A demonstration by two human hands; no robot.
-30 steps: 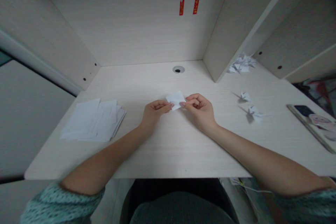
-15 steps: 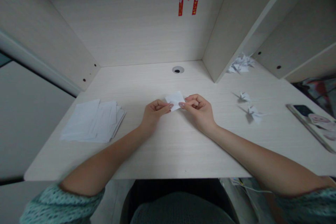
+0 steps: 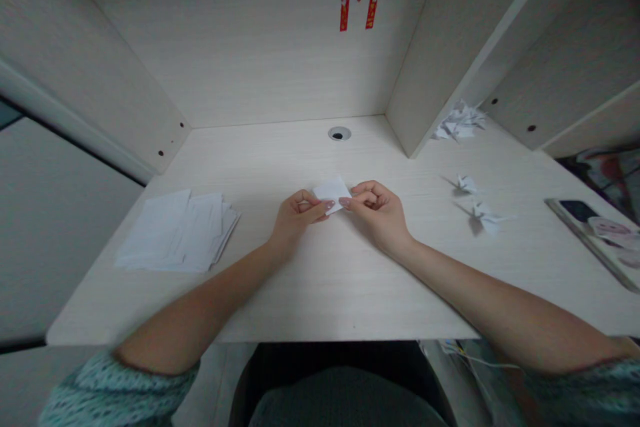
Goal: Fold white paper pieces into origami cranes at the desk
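Observation:
A small folded piece of white paper [image 3: 332, 191] is held just over the middle of the desk, between both hands. My left hand [image 3: 299, 213] pinches its lower left part, thumb on top and fingers curled beneath. On the right edge, my right hand [image 3: 379, 210] grips the paper between thumb and bent fingers. The thumbs nearly meet at the paper's near side. Finer creases are too faint to make out. Two folded white paper cranes, one farther [image 3: 467, 184] and one nearer [image 3: 486, 216], rest to the right of my right hand.
A stack of white paper sheets [image 3: 170, 230] lies at the left of the desk [image 3: 310, 300]. Behind the upright divider [image 3: 425, 67] sits a heap of folded white paper [image 3: 460, 121]. A phone [image 3: 595, 237] lies at the right. A cable hole [image 3: 339, 134] is at the back.
My left thumb has shifted slightly to the right and down across the paper. The paper has tilted a little; my right hand has barely moved.

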